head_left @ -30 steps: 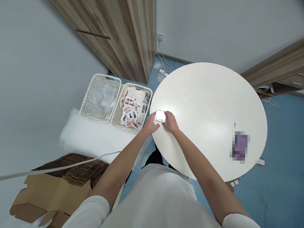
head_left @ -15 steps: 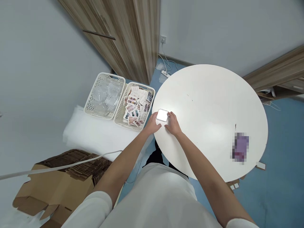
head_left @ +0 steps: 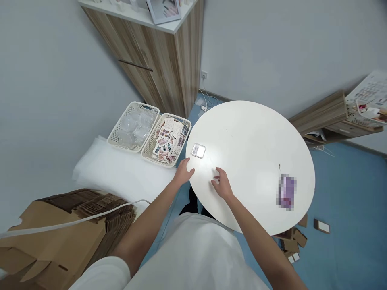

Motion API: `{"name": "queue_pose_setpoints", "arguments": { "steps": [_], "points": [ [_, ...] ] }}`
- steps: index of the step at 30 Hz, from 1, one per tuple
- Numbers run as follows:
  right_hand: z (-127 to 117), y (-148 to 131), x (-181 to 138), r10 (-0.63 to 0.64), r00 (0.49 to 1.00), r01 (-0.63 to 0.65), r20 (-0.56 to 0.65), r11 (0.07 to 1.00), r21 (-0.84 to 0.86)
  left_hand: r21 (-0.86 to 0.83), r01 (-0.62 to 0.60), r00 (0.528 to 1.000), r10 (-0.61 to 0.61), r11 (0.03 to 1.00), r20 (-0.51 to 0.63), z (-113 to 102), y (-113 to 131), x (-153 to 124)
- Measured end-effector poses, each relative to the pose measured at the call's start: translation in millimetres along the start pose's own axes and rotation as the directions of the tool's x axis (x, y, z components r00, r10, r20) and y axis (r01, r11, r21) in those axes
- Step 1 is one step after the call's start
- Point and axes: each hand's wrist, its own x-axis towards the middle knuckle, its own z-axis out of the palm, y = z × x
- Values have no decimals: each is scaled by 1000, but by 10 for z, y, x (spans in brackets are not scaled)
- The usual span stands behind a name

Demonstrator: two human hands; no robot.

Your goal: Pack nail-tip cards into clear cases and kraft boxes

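A small clear flat case (head_left: 198, 150) with a pale insert lies on the left part of the round white table (head_left: 250, 141). My left hand (head_left: 183, 172) hovers at the table's left edge, just below the case, fingers apart and holding nothing. My right hand (head_left: 222, 183) is over the table, to the lower right of the case, with loosely bent, spread fingers and nothing in them. Neither hand touches the case. Left of the table, a white basket (head_left: 145, 156) holds many small printed cards (head_left: 167, 139).
A second white basket (head_left: 112, 139) holds clear plastic pieces. Both baskets rest by white wrapping sheets (head_left: 102, 165). Folded cardboard boxes (head_left: 54, 229) are stacked lower left, crossed by a pale cable (head_left: 90, 217). A blurred purple item (head_left: 287, 191) lies at the table's right. A wooden cabinet (head_left: 157, 60) stands behind.
Both hands have let go of the clear case and drawn back toward me, the right one farther to the right. The case stays on the table. The camera view has tilted up.
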Motion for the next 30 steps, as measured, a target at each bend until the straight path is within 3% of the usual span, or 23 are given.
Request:
{"name": "queue_pose_setpoints", "arguments": {
  "steps": [5,11,14,21,26,30],
  "points": [
    [-188,39,-320,16,999,-19,44,998,62,-64,63,998,-61,996,34,23,71,-460],
    [-149,93,-429,-85,959,71,270,995,63,-92,226,970,-233,970,-74,119,6,-1124],
    [-15,68,-403,-132,906,132,403,991,28,-55,313,942,-317,948,-114,97,-84,-1453],
    [305,-160,-305,-201,716,340,668,937,-83,49,499,849,-477,865,-226,-129,-356,-2026],
    [443,-342,-213,-214,636,460,742,877,-141,-31,484,834,-472,875,-286,-281,-562,-2201],
    [714,-536,-127,-211,621,516,755,835,-191,-117,416,836,-429,902,-342,-363,-738,-2166]
  ]
}}
